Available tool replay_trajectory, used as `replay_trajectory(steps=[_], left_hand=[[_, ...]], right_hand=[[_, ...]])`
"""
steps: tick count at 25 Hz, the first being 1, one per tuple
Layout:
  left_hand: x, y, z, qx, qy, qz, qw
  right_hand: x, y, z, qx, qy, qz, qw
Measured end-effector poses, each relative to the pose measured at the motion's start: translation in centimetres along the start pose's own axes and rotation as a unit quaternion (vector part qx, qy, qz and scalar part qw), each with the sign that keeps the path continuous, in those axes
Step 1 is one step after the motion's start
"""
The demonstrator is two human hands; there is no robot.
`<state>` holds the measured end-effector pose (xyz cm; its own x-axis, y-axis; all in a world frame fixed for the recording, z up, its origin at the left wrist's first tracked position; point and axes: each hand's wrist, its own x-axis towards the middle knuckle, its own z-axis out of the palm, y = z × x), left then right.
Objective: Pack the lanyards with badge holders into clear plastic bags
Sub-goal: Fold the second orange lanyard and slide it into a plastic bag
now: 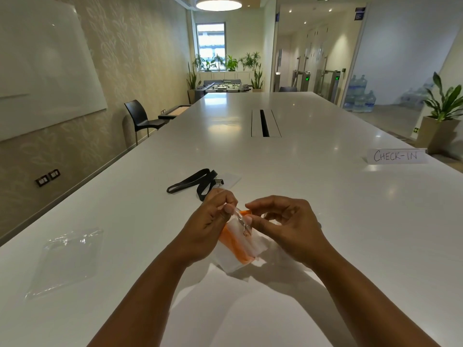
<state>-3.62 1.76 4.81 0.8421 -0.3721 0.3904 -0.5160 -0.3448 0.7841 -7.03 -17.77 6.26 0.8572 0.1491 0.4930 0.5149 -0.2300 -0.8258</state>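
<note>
Both hands meet low over the white bench (pixel 325 196). Left hand (pixel 210 221) and right hand (pixel 283 226) each pinch with curled fingers (pixel 229 209) the top edge of a clear plastic bag (pixel 258 246), which holds a folded orange lanyard (pixel 236 249). Just beyond the hands, a black lanyard (pixel 193 182) with its badge holder (pixel 229 177) lies on the bench. An empty bag (pixel 67 261) lies flat to the left, well apart.

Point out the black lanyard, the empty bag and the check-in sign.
black lanyard (pixel 203 190), head view, on the strap near the clip.
empty bag (pixel 67 259), head view, on its flat middle.
check-in sign (pixel 395 156), head view, on the lettering.
</note>
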Motion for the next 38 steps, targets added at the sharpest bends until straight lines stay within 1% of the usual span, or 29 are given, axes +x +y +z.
replay_trajectory(steps=[3, 5, 9, 11, 14, 16, 18, 19, 21, 23, 25, 26, 28, 31, 33, 36, 38], left_hand=[[0.0, 0.3, 0.2, -0.02, 0.003, 0.015, 1.0], [-0.1, 0.3, 0.4, -0.035, 0.0, 0.024, 0.999], [-0.1, 0.4, 0.5, -0.03, -0.009, 0.026, 0.999], [-0.1, 0.5, 0.4, -0.025, -0.012, 0.025, 0.999], [-0.3, 0.5, 0.4, -0.003, -0.014, 0.029, 0.999], [-0.2, 0.5, 0.5, -0.006, 0.003, 0.032, 0.999], [0.0, 0.6, 0.2, -0.023, 0.049, 0.014, 0.998], [0.0, 0.6, 0.0, -0.038, 0.076, -0.003, 0.996], [0.1, 0.6, -0.4, -0.069, 0.12, -0.029, 0.99], [0.1, 0.7, -0.8, -0.091, 0.138, -0.046, 0.985], [0.1, 0.7, -1.0, -0.129, 0.138, -0.052, 0.981], [0.2, 0.6, -1.1, -0.149, 0.137, -0.05, 0.978], [0.2, 0.7, -1.3, -0.15, 0.141, -0.044, 0.978], [0.1, 0.8, -1.1, -0.106, 0.164, -0.032, 0.98], [0.1, 0.9, -0.8, -0.078, 0.188, -0.027, 0.979], [0.1, 1.1, -0.4, -0.066, 0.22, -0.029, 0.973], [0.1, 1.2, -0.4, -0.064, 0.22, -0.023, 0.973]], right_hand=[[0.0, 0.0, 0.0, -0.041, -0.035, -0.011, 0.998], [0.0, 0.2, 0.4, -0.067, -0.051, -0.002, 0.996], [-0.1, 0.6, 0.8, -0.057, -0.041, 0.06, 0.996], [0.0, 0.5, 0.6, -0.075, -0.044, 0.06, 0.994], [0.1, 0.4, 0.2, -0.096, -0.068, 0.057, 0.991], [0.0, 0.5, 0.2, -0.074, -0.097, 0.073, 0.99], [-0.1, 0.7, 0.3, 0.018, -0.112, 0.098, 0.989], [-0.2, 0.8, 0.4, 0.047, -0.107, 0.094, 0.989], [-0.2, 0.9, 0.8, 0.038, -0.064, 0.066, 0.995], [0.0, 1.0, 0.9, 0.039, -0.004, 0.056, 0.998], [0.2, 1.1, 0.6, 0.09, 0.039, 0.063, 0.993], [0.3, 1.1, 0.3, 0.114, 0.042, 0.075, 0.99], [0.4, 1.1, -0.2, 0.133, 0.018, 0.105, 0.985], [0.4, 0.9, -0.4, 0.152, -0.029, 0.121, 0.98], [0.3, 0.6, -0.4, 0.14, -0.046, 0.118, 0.982], [0.2, 0.4, 0.0, 0.102, -0.025, 0.097, 0.99], [0.1, 0.3, 0.3, 0.114, -0.011, 0.091, 0.989]])
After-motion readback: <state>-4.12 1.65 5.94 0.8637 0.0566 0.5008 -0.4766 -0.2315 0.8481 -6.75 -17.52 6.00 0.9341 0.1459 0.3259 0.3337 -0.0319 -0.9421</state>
